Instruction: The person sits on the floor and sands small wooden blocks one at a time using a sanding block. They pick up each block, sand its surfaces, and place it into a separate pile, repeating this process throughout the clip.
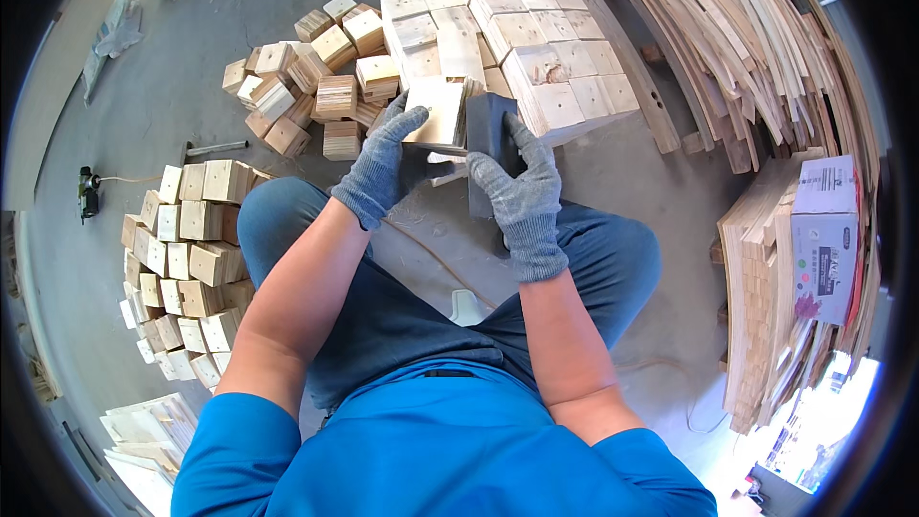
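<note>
Both my hands wear grey knit gloves and are raised in front of my knees. My left hand (378, 170) grips a pale wooden block (437, 115) by its left side, thumb on the upper face. Fingers of my right hand (525, 196) are wrapped round a dark grey, flat-sided sanding block (485, 124). This dark piece stands against the right side of the wooden block. The surface where the two meet is hidden. Just beyond my hands, loose wooden blocks (335, 96) lie heaped on the floor, beside neatly stacked wooden blocks (536, 29).
More wooden blocks (199, 220) are stacked at left, near a small dark tool (88, 193) with a cord. Long wooden strips (708, 38) lie at far right. A printed cardboard box (825, 239) rests on a timber stack (756, 268). Concrete floor (622, 172) lies between.
</note>
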The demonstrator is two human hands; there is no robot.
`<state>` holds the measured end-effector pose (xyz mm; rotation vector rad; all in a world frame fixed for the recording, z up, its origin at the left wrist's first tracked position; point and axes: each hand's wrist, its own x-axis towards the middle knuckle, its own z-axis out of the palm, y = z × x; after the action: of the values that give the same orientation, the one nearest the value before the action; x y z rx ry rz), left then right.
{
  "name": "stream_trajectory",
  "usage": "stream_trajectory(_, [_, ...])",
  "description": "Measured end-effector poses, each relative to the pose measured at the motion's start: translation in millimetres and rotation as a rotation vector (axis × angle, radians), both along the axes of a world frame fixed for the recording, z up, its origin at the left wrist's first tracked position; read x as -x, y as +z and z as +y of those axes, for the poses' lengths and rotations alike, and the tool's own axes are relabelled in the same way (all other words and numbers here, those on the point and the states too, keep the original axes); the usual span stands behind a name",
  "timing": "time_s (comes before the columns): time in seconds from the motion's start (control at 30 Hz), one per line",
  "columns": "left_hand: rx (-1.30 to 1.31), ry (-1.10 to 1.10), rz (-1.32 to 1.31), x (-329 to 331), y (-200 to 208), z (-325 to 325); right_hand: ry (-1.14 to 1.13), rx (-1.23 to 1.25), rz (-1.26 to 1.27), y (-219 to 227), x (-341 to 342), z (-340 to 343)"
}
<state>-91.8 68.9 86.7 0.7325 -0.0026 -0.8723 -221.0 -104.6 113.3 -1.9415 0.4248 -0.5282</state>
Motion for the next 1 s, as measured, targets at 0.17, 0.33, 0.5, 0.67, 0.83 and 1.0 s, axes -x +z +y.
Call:
stream_trajectory(0.17, [0.042, 0.088, 0.082, 1.7, 1.4, -6.0, -0.032, -0.037, 0.031, 1.0, -7.0, 4.7])
stream_trajectory(0.33, [0.071, 0.093, 0.075, -10.0, -7.6, -1.8, 0.044, -0.247, -0.015, 1.5, -6.9, 6.0])
stream_trajectory(0.5, [0.066, 0.100, 0.060, -10.4, -6.9, 1.2, 0.236, -0.467, -0.019, 14.0, -1.1, 3.4])
stream_trajectory(0.67, [-0.091, 0.047, 0.102, -8.9, -7.9, 3.3, 0.224, -0.326, 0.137, 6.7, 0.3, -4.6])
stream_trajectory(0.83, [-0.073, 0.214, 0.088, -6.1, -9.1, -3.1, -0.048, 0.043, 0.177, 0.6, 8.6, -6.9])
stream_trajectory(1.0, [-0.082, 0.227, 0.085, -11.8, -18.2, -1.8, -0.009, 0.361, 0.175, 16.8, 5.6, 5.6])
